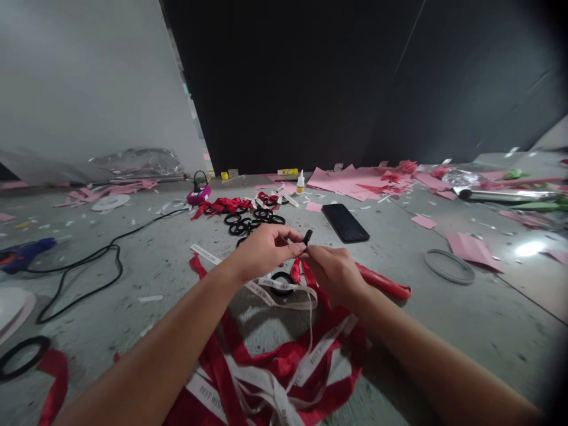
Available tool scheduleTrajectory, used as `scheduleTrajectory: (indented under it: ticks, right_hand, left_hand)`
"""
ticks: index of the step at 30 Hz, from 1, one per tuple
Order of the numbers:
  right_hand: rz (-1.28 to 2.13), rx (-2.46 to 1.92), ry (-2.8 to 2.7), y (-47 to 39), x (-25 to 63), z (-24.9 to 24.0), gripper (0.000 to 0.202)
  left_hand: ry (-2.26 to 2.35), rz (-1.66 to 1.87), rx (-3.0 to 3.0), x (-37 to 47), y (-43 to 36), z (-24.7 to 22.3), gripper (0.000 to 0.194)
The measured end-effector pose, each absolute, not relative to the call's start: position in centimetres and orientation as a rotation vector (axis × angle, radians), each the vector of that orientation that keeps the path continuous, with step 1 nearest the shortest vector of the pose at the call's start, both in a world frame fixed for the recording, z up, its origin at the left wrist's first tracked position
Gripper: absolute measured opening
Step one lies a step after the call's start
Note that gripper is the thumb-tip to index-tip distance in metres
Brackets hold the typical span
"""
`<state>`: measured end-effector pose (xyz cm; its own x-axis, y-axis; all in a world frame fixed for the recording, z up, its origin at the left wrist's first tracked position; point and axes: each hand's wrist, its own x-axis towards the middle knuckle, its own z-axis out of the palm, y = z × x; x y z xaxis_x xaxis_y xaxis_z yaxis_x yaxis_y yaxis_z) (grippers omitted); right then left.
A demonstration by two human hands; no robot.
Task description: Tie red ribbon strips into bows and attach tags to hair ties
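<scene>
My left hand point(266, 248) and my right hand point(335, 269) meet in the middle, fingertips pinched on a black hair tie point(307, 238). Only a small part of the tie sticks up between the fingers. Red ribbon point(296, 270) hangs just below the fingers. Another black hair tie point(282, 283) lies on the floor under the hands, crossed by a white ribbon point(288, 287) printed "BEST WISHES FOR YOU". More red ribbon point(288, 355) and printed white ribbon point(323, 349) lie in a loose heap between my forearms. A red handle point(385, 281) is partly hidden behind my right wrist.
Beyond my hands lie several black ties point(261, 220), a glue bottle point(300, 182) and a phone point(345, 223). Pink paper point(346, 182) lines the black wall point(310, 83). At left are a glue gun point(26, 253), its cable point(118, 248) and a ribbon spool point(13, 310).
</scene>
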<state>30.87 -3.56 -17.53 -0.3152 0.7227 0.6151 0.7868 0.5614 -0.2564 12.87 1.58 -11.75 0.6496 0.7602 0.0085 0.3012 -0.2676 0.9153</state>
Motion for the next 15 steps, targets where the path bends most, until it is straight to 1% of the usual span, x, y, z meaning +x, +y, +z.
scheduleTrajectory:
  ticks: [3, 6, 7, 9, 12, 13, 15]
  right_hand:
    - [-0.178, -1.334, -2.135, -3.3, 32.7, -15.8, 0.028]
    - [-0.24, -1.653, -1.926, -3.0, 34.7, -13.9, 0.028]
    - [-0.248, -1.674, -1.859, -2.9, 35.1, -13.4, 0.028]
    - [-0.159, -1.569, -1.781, -3.0, 35.0, -12.9, 0.027]
    - [0.123, -1.303, -1.708, -3.3, 33.5, -13.4, 0.031]
    - [0.155, -1.255, -1.664, -3.3, 32.9, -13.8, 0.031]
    - [0.082, -1.227, -1.583, -3.2, 32.2, -14.8, 0.031]
  left_hand:
    - [0.812, 0.618, 1.823, 12.6, 1.8, -11.6, 0.019]
    - [0.767, 0.771, 1.79, 12.3, 2.1, -11.5, 0.018]
    - [0.753, 0.806, 1.805, 12.4, 2.2, -11.5, 0.018]
    - [0.752, 0.825, 1.853, 12.7, 2.0, -11.6, 0.019]
    - [0.813, 0.821, 1.826, 13.6, 1.3, -11.7, 0.022]
    - [0.838, 0.807, 1.79, 13.9, 1.0, -11.7, 0.025]
    - [0.871, 0.722, 1.741, 14.2, 0.5, -11.7, 0.032]
